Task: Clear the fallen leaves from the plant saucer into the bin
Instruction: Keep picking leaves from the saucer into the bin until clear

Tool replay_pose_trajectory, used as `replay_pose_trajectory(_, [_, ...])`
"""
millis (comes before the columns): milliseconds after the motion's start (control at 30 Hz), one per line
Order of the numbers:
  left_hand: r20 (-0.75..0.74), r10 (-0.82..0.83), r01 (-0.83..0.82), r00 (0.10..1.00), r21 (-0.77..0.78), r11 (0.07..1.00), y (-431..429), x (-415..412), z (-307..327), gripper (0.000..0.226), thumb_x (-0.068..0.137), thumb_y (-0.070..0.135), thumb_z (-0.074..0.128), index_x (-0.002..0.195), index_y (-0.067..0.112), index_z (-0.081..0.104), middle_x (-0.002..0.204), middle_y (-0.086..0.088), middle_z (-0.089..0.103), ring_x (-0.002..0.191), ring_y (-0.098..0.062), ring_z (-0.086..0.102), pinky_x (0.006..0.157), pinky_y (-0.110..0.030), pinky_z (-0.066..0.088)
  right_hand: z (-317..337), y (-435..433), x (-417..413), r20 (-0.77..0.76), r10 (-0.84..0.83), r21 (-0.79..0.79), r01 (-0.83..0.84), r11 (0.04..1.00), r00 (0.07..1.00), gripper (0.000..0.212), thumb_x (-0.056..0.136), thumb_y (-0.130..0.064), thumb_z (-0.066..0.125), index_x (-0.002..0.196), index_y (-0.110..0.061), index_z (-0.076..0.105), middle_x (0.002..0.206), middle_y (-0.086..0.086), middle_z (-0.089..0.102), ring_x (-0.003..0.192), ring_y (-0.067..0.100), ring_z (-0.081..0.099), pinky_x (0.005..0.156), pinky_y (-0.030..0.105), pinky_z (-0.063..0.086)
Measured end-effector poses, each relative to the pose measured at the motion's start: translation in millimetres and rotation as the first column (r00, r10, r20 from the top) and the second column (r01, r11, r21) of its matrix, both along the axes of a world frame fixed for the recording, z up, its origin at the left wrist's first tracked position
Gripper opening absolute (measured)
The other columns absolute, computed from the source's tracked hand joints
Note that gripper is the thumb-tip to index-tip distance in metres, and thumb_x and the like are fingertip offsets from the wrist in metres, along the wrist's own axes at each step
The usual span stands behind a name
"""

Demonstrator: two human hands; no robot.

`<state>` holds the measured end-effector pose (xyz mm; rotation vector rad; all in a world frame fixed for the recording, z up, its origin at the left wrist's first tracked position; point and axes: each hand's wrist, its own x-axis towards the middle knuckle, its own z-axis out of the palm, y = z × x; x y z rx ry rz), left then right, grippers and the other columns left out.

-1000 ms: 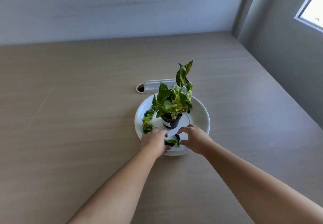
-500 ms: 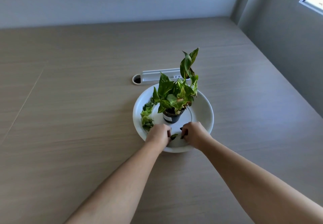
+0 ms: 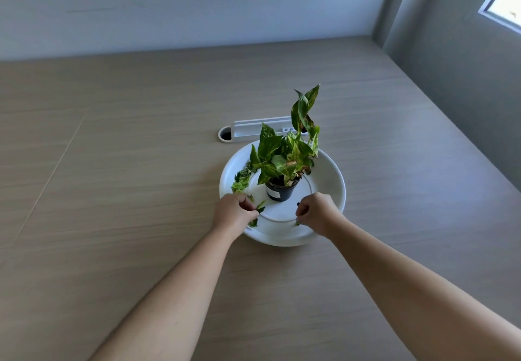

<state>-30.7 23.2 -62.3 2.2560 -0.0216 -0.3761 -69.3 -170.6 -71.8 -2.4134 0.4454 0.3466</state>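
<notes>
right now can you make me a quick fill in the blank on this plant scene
1. The black pot stands on a ____ saucer.
2. Loose leaves lie along the saucer's ____ side.
3. The left hand pinches a ____.
4. No ____ for the leaves is in view.

Missing words: white; left; leaf; bin

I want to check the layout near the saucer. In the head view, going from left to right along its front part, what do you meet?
Left hand pinching a leaf → bare white saucer floor → right hand, closed on small leaf bits.
</notes>
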Motion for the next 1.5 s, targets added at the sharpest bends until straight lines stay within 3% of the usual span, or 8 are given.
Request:
replay_pose_trajectory(167, [-0.012,0.088,-0.089,0.996,-0.063,0.994,9,-8,2,0.030,0.073,0.001,0.073,0.057,0.022,0.059,0.064,0.009,0.058,0.060,-0.005,0.055,0.044,-0.008,0.045,-12,17,1,-0.063,0.025,-0.086,-0.031,0.996,0.998,0.021,0.072,-0.008,0.068,0.059,-0.014,0.053,0.090,0.016,0.070,0.076,0.027,0.063,0.063,0.032,0.053])
replay_pose_trajectory(333, [-0.005,0.111,-0.111,0.994,-0.066,0.992,15,-15,0,0.025,0.074,0.005,0.075,0.060,0.021,0.062,0.065,0.009,0.060,0.064,-0.008,0.056,0.061,-0.019,0.048,-13,15,2,-0.012,-0.064,-0.031,0.064,0.997,0.998,0.020,0.078,-0.001,0.049,0.079,-0.002,0.069,0.095,0.016,0.071,0.089,0.032,0.065,0.074,0.035,0.058])
replay_pose_trajectory(733, [0.003,-0.061,0.061,0.998,-0.096,0.993,-61,-60,30,0.024,0.073,0.003,0.075,0.060,0.018,0.062,0.065,0.006,0.062,0.066,-0.011,0.060,0.047,-0.003,0.042,49,-62,-54,0.162,-0.358,0.215,0.321,0.922,0.919,0.012,0.074,0.003,0.060,0.075,0.000,0.072,0.069,0.008,0.064,0.061,0.020,0.059,0.057,0.026,0.055])
replay_pose_trajectory(833, [0.015,-0.169,0.169,0.986,-0.093,0.981,-114,-86,44,0.026,0.072,0.004,0.076,0.058,0.020,0.061,0.062,0.004,0.062,0.064,-0.013,0.059,0.057,-0.014,0.047,58,-109,-96,0.180,-0.448,0.220,0.408,0.886,0.876,0.009,0.074,0.003,0.063,0.073,0.000,0.072,0.066,0.011,0.063,0.054,0.022,0.058,0.062,0.034,0.059])
replay_pose_trajectory(933, [0.034,-0.295,0.297,0.955,-0.100,0.950,-181,-122,58,0.023,0.070,0.003,0.073,0.057,0.019,0.063,0.061,-0.001,0.064,0.061,-0.014,0.059,0.064,-0.027,0.052,69,-172,-160,0.153,-0.550,0.200,0.519,0.831,0.821,0.009,0.075,0.000,0.065,0.075,-0.005,0.072,0.062,0.005,0.062,0.051,0.015,0.056,0.045,0.016,0.048])
replay_pose_trajectory(1167, [0.073,-0.632,0.636,0.772,-0.093,0.766,-366,-249,70,0.008,0.071,0.001,0.072,0.069,0.009,0.071,0.059,-0.001,0.063,0.055,-0.010,0.057,0.052,-0.017,0.046,77,-312,-366,0.195,-0.821,0.147,0.812,0.566,0.537,0.009,0.070,0.001,0.067,0.071,-0.006,0.073,0.076,0.010,0.071,0.070,0.023,0.066,0.067,0.025,0.051])
replay_pose_trajectory(1367, [0.151,-0.865,0.877,0.479,-0.043,0.478,-504,-404,56,0.004,0.070,0.004,0.075,0.074,0.004,0.073,0.052,0.010,0.053,0.046,0.003,0.047,0.049,-0.009,0.036,63,-381,-564,0.193,-0.957,0.145,0.958,0.248,0.218,0.024,0.066,0.003,0.068,0.054,-0.018,0.064,0.076,0.018,0.074,0.065,0.027,0.066,0.076,0.044,0.060])
replay_pose_trajectory(1500, [0.085,-0.956,0.959,0.282,0.013,0.284,-553,-483,32,0.005,0.072,0.006,0.074,0.077,0.005,0.073,0.063,0.004,0.058,0.056,0.000,0.049,0.050,-0.002,0.036,27,-383,-644,0.100,-0.992,0.103,0.991,0.087,0.077,0.013,0.067,0.000,0.067,0.063,-0.012,0.071,0.084,0.014,0.076,0.080,0.024,0.070,0.080,0.030,0.056])
